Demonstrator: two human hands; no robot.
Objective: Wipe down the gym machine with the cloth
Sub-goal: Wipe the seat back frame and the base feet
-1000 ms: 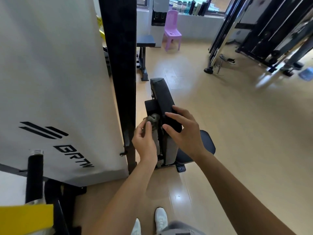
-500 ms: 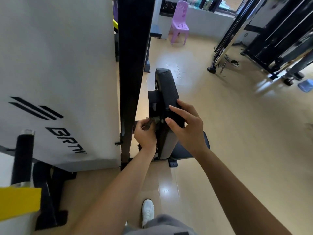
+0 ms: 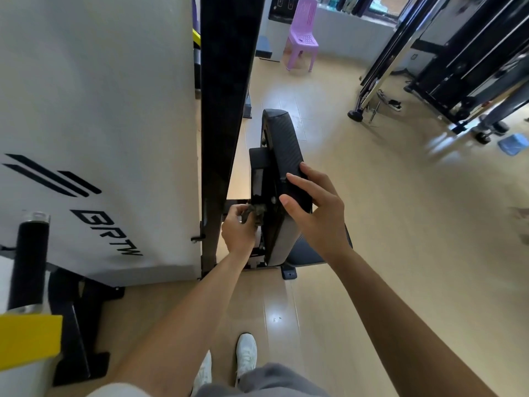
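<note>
Cloth (image 3: 254,212), head view: one dark grey-brown rag, crumpled into a wad. It was pressed on the black metal bracket of the gym machine (image 3: 259,173), just behind the back pad (image 3: 283,147). Left hand (image 3: 239,233) had its fingers curled round the wad. Right hand (image 3: 316,216) pinched the pad's edge, thumb on the side, fingers over the front face.

Pad was a tall rounded slab of black textured vinyl, upright, grey at the lower end. Left of it:
- one flat black upright (image 3: 226,96)
- one large smooth white panel (image 3: 94,110) with black stripes and lettering
- one black foam grip (image 3: 30,259) with chrome ends
- one yellow block (image 3: 28,339)

Floor (image 3: 386,239) was glossy tan planks. Two white shoes (image 3: 246,358) sat at the bottom edge. One lilac plastic chair (image 3: 303,35) with a slotted back stood far off. Dark steel racks (image 3: 458,67) stood at right, count unclear.

Versus 1.0 s ago: left fingers had been stretched up the bracket with the wad at their tips. Now the wad sat lower and the fingers were balled. Right hand kept the same grip. Only one shoe showed 0.5 s ago.
</note>
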